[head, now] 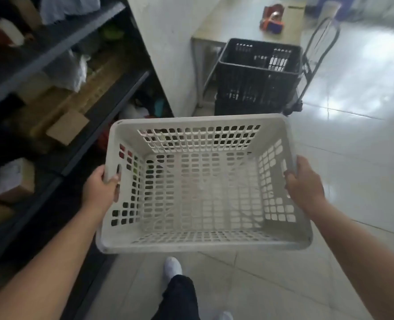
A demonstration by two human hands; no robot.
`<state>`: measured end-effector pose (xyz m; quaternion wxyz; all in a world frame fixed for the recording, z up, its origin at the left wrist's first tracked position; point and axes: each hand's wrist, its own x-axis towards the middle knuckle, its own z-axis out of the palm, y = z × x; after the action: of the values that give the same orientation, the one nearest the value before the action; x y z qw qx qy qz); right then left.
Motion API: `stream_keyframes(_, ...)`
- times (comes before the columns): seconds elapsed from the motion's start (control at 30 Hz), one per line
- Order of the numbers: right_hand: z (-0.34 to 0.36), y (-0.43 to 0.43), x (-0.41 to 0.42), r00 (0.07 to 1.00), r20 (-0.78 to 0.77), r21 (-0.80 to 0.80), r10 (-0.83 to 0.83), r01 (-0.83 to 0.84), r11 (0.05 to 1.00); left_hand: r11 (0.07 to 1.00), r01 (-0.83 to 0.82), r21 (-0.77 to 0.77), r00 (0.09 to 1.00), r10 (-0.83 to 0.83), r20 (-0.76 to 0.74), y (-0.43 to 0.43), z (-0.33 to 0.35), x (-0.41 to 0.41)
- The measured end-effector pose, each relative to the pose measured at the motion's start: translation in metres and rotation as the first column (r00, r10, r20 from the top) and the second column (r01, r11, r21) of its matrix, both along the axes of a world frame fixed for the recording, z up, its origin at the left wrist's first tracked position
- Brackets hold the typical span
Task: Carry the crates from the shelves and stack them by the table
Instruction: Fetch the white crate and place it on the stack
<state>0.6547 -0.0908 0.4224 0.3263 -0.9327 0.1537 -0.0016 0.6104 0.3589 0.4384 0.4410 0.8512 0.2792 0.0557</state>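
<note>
I carry an empty white perforated crate [200, 244] in front of me, above the tiled floor. My left hand [102, 190] grips its left rim through the handle slot. My right hand [304, 184] grips the right rim the same way. Ahead, a stack of black crates [257, 75] stands on the floor beside a light table [242, 24]. The dark shelves [80, 31] run along my left, holding boxes and bags.
A folding hand trolley [316, 58] leans right behind the black crates. A tape dispenser [272, 18] lies on the table. Cardboard boxes [67, 128] sit on the shelves. A white wall panel [168, 54] separates shelves and table. Shiny tiled floor extends to the right.
</note>
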Motion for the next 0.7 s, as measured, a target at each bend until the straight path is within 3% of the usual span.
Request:
stream_keyframes(0.4, 0.076, -0.055, 0.217, 0.963, 0.097, -0.014, -0.251, 0.254, 0.967, 0.935, 0.354, 0.035, 0.933, -0.356, 0.047, -0.046, 0.077, 0.365)
stream_keyframes(0.7, 0.105, -0.142, 0.402, 0.931, 0.149, -0.025, -0.332, 0.339, 0.94, 0.874, 0.469, 0.128, 0.873, -0.481, 0.079, -0.12, 0.111, 0.595)
